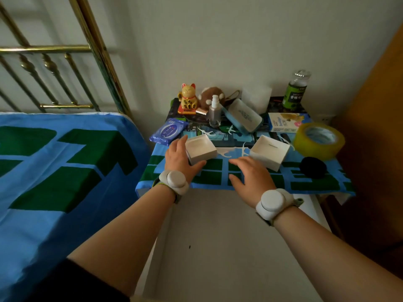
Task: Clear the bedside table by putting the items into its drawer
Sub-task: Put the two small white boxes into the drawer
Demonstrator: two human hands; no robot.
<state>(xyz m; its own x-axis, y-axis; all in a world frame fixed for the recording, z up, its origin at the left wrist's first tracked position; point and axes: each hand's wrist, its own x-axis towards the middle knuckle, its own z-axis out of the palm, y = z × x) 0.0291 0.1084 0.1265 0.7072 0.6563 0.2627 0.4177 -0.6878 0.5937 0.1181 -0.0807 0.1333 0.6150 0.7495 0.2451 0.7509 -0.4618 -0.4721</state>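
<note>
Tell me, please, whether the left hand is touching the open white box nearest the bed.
Touching. The head view shows the left hand against the white box, thumb on its front wall, fingers along its left side.

Light: dim and soft, a bit greenish.
Shadows: faint, on the far wall.
Edges: bent by the wide lens.
Sharpness: slightly blurry.

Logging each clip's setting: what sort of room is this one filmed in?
Most likely a bedroom: a bed with a brass headboard stands beside a small cloth-covered bedside table crowded with personal items, like a lucky-cat figurine.
</note>
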